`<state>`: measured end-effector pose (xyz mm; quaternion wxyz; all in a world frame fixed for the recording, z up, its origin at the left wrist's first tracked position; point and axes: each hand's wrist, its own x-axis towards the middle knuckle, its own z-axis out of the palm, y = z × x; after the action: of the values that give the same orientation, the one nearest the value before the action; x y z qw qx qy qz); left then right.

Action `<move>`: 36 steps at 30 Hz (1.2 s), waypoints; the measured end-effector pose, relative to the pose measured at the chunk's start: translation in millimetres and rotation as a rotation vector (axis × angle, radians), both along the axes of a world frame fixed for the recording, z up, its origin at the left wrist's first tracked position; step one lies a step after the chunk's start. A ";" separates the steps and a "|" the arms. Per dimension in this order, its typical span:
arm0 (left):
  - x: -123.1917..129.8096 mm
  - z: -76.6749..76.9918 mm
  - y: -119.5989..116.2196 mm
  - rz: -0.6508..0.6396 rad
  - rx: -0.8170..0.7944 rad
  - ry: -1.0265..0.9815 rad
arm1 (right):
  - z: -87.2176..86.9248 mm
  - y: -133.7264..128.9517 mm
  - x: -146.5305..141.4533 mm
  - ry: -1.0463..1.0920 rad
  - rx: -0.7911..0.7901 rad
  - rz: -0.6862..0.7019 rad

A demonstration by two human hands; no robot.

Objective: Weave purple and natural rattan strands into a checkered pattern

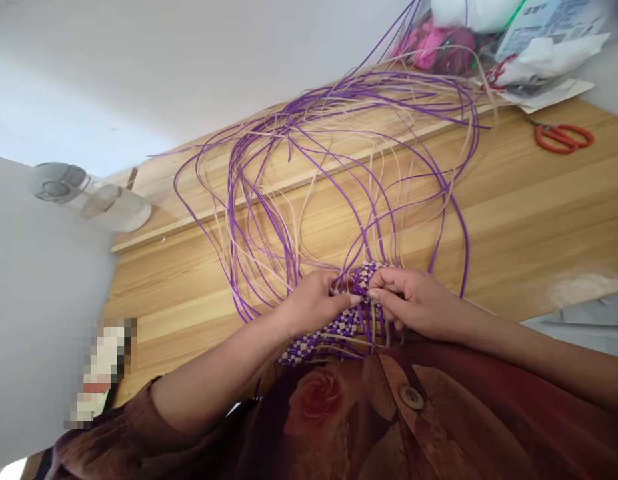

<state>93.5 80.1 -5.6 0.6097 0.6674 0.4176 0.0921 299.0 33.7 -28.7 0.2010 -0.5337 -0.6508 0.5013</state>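
A woven piece of purple and cream strands (343, 325) lies against my body at the table's front edge. My left hand (321, 301) is closed on its upper left part, thumb pointing right. Close beside it, my right hand (406, 300) pinches the weave near its upper right end, with thumb and forefinger together. Long loose purple strands (232, 220) and cream ones fan out from the weave and loop over the table behind both hands. The fingertips partly cover the spot being held.
Red-handled scissors (563, 138) lie on the wooden table (529, 213) at the right. Plastic bags with pink material (431, 47) and papers fill the back right corner. A clear bottle (113, 205) stands at the back left, and a blurred-out object (101, 373) is at the left edge.
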 end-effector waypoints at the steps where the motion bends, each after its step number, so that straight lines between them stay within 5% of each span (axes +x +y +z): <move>1: 0.8 -2.3 -1.7 0.042 -0.014 -0.024 | 0.0 0.2 -0.5 0.003 -0.026 -0.005; 8: 8.8 -22.6 -10.8 0.301 0.265 0.173 | -1.0 3.3 -0.3 -0.020 -0.050 -0.001; 13: 9.9 -31.1 -11.8 0.307 0.305 0.169 | -3.7 4.9 4.5 -0.076 0.115 0.092; 26: 10.1 -28.2 -7.3 0.270 0.274 0.175 | -7.5 -2.6 14.8 0.007 0.189 0.147; 29: 9.3 -28.8 -5.5 0.256 0.248 0.133 | -5.4 -7.5 17.7 -0.124 0.382 0.137; 33: 7.9 -28.8 -3.6 0.213 0.250 0.075 | 5.0 -12.3 14.9 -0.308 0.847 0.135; 36: 6.7 -30.1 -3.2 0.206 0.280 0.058 | 12.4 -16.2 2.7 -0.330 0.850 0.325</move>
<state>100.1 76.9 -35.6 0.4859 0.7017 0.4843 0.1921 301.7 17.5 -16.2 0.2144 -0.3682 -0.8961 0.1245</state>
